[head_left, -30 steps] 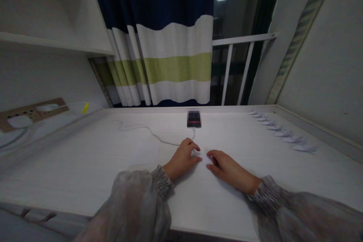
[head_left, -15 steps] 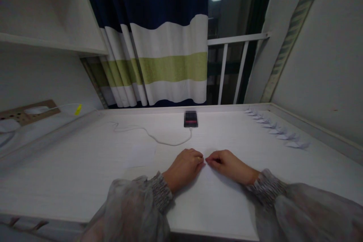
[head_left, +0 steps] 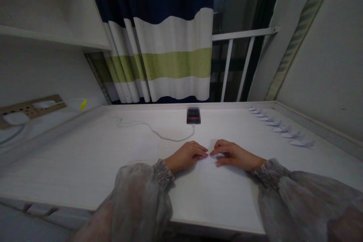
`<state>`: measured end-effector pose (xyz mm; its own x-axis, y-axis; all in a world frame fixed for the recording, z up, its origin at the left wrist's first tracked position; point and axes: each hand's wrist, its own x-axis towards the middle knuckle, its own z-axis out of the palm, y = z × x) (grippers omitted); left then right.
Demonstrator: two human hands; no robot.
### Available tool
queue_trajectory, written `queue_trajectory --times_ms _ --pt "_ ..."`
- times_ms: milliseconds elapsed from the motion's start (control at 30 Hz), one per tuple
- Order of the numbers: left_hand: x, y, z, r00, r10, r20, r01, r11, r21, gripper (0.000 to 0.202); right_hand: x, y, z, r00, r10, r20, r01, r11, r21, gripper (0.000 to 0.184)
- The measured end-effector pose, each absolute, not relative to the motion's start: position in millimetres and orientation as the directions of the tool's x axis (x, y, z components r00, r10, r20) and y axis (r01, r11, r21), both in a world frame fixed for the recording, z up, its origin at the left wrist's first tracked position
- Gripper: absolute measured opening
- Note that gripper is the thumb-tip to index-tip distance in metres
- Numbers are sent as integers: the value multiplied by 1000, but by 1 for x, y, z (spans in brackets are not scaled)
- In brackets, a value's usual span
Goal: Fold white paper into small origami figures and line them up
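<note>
A small white piece of folded paper [head_left: 209,160] lies low on the white desk between my hands, hard to make out against the surface. My left hand [head_left: 188,155], with a ring on one finger, presses its fingertips together at the left side of the paper. On the other side, my right hand [head_left: 234,155] has its thumb spread from its fingers. Its index fingertip touches the paper's upper edge, close to the left fingertips. Gathered grey sheer sleeves cover both wrists.
Several folded white paper shapes [head_left: 282,128], like cranes, stand in a row at the right. A phone [head_left: 193,115] with a white cable [head_left: 167,138] lies at the back. Faint paper sheets [head_left: 144,151] rest left of my hands. A power strip [head_left: 34,109] sits far left.
My right thumb has parted from its fingers, where before they were pinched. The left fingers have stretched out flatter. More white paper shows between the hands, and the view has shifted slightly.
</note>
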<state>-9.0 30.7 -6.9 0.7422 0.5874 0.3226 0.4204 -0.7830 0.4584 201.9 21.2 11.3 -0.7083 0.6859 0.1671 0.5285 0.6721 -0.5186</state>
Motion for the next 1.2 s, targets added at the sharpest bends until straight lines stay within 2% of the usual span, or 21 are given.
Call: queue_trajectory --times_ms 167,333,500,600,667,800,1033,1200 --pt "-10 32 -6 733 599 321 390 -758 523 18 200 19 11 -727 657 199 492 701 -517 28" --pt "-12 33 -6 758 574 310 373 -771 517 22 200 20 10 -769 605 204 449 740 -501 26" --pt "-13 34 -6 775 557 299 435 -813 387 33 195 19 7 -778 573 256 438 788 -432 25" --pt "-13 32 -5 772 563 293 493 -823 283 37 191 17 8 -804 535 260 442 830 -341 24" --pt "-13 30 -3 779 560 281 495 -825 271 37 189 15 8 -809 524 268 463 847 -260 27" --pt "-11 27 -1 766 583 271 463 -792 397 26 181 12 6 -800 522 296 495 853 -166 27" --pt "-7 30 -6 666 688 288 439 -674 594 12 175 10 3 -767 567 302 515 824 -238 26" --pt "-7 31 -7 652 694 305 416 -664 622 10 188 13 6 -820 518 243 451 847 -282 27"
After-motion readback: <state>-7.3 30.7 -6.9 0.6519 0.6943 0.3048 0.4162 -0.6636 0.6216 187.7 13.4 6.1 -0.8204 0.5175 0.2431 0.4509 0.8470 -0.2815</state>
